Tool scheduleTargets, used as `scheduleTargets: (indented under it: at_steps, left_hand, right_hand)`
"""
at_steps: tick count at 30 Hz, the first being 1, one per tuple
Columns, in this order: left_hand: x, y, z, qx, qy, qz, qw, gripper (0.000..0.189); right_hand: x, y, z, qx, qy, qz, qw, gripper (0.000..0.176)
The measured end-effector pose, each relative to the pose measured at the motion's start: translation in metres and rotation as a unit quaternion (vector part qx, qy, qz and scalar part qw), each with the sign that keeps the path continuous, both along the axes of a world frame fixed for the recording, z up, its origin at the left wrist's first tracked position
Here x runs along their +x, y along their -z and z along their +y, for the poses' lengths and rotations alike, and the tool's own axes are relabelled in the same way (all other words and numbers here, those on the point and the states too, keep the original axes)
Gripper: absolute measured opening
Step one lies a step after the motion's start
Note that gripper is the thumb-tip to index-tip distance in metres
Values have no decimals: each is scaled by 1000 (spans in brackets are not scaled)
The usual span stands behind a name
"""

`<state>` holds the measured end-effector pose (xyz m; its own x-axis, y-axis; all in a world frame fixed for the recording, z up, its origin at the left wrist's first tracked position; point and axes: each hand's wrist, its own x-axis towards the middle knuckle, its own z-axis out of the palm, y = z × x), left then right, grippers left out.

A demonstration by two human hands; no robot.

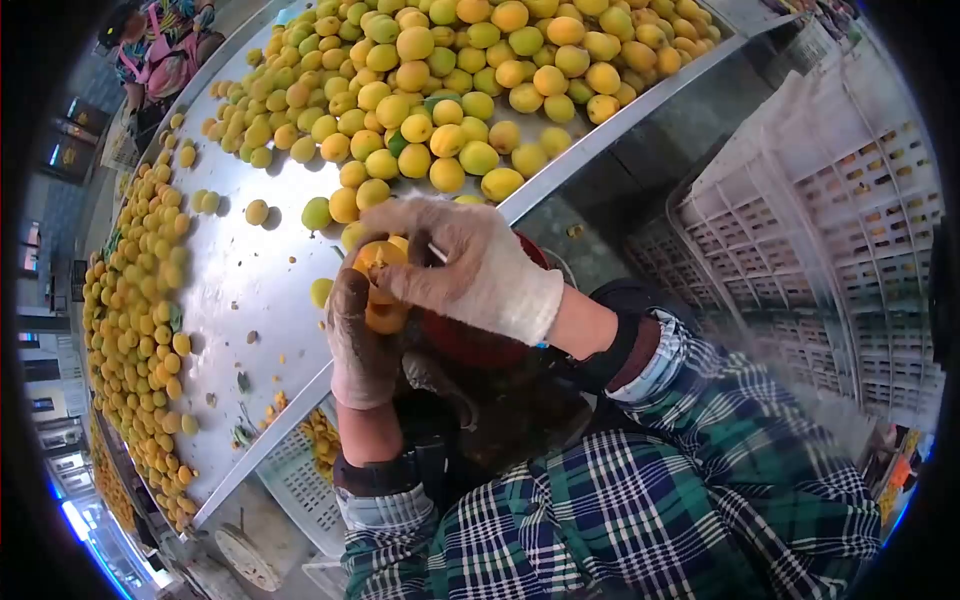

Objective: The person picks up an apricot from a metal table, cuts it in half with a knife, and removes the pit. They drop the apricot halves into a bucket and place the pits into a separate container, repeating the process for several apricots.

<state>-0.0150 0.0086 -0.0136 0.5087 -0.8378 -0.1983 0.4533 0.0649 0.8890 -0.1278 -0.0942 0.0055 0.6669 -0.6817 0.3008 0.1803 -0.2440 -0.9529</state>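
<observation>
In the head view, both my hands wear stained white work gloves and meet at the table's near edge. My left hand (358,335) is closed around an orange apricot (388,314), which looks split, with its inner flesh showing. From above, my right hand (465,265) is closed on the same fruit, its thumb pressed against the flesh. A thin white stick-like piece (437,253) shows between its fingers; what it belongs to is hidden. Just beyond my hands, whole yellow-green apricots (447,174) lie on the metal table (230,275).
A large apricot heap (480,50) covers the far table, with another band of apricots (140,330) along the left. Below the edge stands a pale crate (300,480) with orange pieces. Stacked white plastic crates (800,210) rise at right. Another person (165,55) is at upper left.
</observation>
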Motion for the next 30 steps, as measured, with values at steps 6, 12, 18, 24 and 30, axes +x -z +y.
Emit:
scheduleTargets:
  at_steps: [6, 12, 18, 24, 30]
  left_hand:
    - [5, 6, -1, -24, 36, -48, 998, 75]
    - [5, -13, -2, -32, -33, 37, 998, 74]
    - [16, 0, 3, -41, 64, 34, 997, 68]
    - [-7, 6, -4, 18, 56, 65, 996, 70]
    - [-27, 6, -10, 31, 151, 26, 988, 67]
  right_hand:
    - [-1, 8, 10, -245, 107, 96, 959, 25]
    - [-16, -11, -4, 25, -267, 154, 951, 16]
    - [-20, -25, -29, 361, -50, -136, 921, 24]
    - [-31, -33, -45, 448, 62, -299, 840, 38]
    - [-31, -36, -36, 387, 64, -321, 862, 45]
